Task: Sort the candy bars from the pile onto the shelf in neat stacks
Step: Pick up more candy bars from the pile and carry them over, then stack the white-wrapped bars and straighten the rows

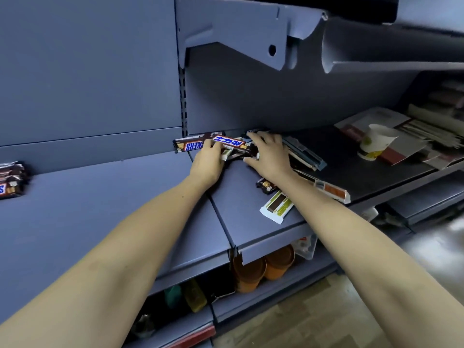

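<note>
A pile of candy bars lies at the back of the grey shelf (251, 197). My left hand (208, 162) grips brown Snickers bars (216, 145) stacked near the back wall. My right hand (270, 154) rests on the right end of that stack, fingers spread over the bars and touching blue-wrapped bars (306, 154) behind it. Loose bars lie under my right forearm: a small Snickers (265, 185), a white bar with a brown and green stripe (277, 207), and a white and orange bar (329, 189). A separate stack of Snickers bars (11, 179) sits at the far left.
A white paper cup (376, 141) stands on flat cardboard sheets (414, 136) on the dark shelf to the right. An upper shelf bracket (238, 41) hangs overhead. Orange pots (263, 267) and other goods sit on the lower shelf.
</note>
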The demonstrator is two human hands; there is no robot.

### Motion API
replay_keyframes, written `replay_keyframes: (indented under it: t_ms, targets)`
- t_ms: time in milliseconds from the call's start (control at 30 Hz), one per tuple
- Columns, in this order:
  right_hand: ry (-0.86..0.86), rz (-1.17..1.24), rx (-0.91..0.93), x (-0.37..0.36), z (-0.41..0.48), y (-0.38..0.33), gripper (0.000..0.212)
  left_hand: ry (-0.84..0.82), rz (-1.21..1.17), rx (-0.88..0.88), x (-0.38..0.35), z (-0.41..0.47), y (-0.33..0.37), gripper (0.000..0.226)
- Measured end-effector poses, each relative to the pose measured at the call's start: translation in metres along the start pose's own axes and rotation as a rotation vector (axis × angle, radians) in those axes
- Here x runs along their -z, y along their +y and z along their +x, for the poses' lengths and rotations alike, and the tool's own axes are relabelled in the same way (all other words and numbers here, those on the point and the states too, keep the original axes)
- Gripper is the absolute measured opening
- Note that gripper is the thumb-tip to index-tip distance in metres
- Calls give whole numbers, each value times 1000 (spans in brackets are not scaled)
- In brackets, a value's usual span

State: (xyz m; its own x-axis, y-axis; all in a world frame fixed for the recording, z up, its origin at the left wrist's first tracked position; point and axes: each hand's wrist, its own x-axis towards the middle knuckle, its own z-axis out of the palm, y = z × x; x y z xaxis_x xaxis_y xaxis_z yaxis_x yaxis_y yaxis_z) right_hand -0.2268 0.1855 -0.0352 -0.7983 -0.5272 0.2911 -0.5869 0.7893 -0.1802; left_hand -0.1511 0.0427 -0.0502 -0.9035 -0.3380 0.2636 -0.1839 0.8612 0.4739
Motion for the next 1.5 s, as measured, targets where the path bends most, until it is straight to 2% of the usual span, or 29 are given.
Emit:
replay_keyframes:
  t_ms: [133, 200, 267, 400, 533, 633, 767, 833, 900, 1033, 1100, 1200, 1267, 1400, 1500]
  targets:
    - [-4, -84, 45, -5, 10, -19, 43, 74, -4, -60, 9, -6, -20, 27]
    - [19, 29, 53, -6, 13, -30, 33, 150, -71, -34, 18, -13, -33, 27]
    - [10, 158, 45, -7, 15, -41, 34, 233, -179, 10, 30, -21, -46, 26]
    - [5, 396, 102, -11, 16, -79, 31, 340, -317, 165, 62, -41, -81, 15]
    - [-44, 447, 232, -21, 17, -135, 23, 474, -342, 379, 100, -72, -129, 32]
    - [-119, 575, 238, -29, 13, -186, 22, 597, -304, 513, 133, -105, -169, 41]
    - [-176, 797, 221, -32, 3, -247, 17, 764, -316, 713, 182, -152, -209, 33]
    - [-268, 878, 190, -35, 0, -269, 17, 880, -477, 780, 201, -170, -232, 23]
    - [-391, 863, 211, -42, -3, -287, 19, 953, -610, 821, 215, -187, -250, 13]
    - [-609, 836, 269, -52, -15, -317, 24, 967, -765, 815, 226, -204, -269, 14]
    - [-647, 703, 304, -53, -20, -329, 22, 955, -833, 803, 227, -207, -271, 22]
    - [-610, 318, 414, -57, -23, -338, 25, 921, -958, 820, 226, -206, -272, 27]
    - [-520, 213, 421, -62, -25, -342, 26, 892, -1075, 826, 225, -203, -269, 29]
    - [-285, 346, 429, -64, -35, -361, 27, 827, -1450, 816, 225, -194, -256, 33]
    - [-337, 645, 431, -57, -43, -391, 27, 720, -1660, 809, 224, -192, -247, 31]
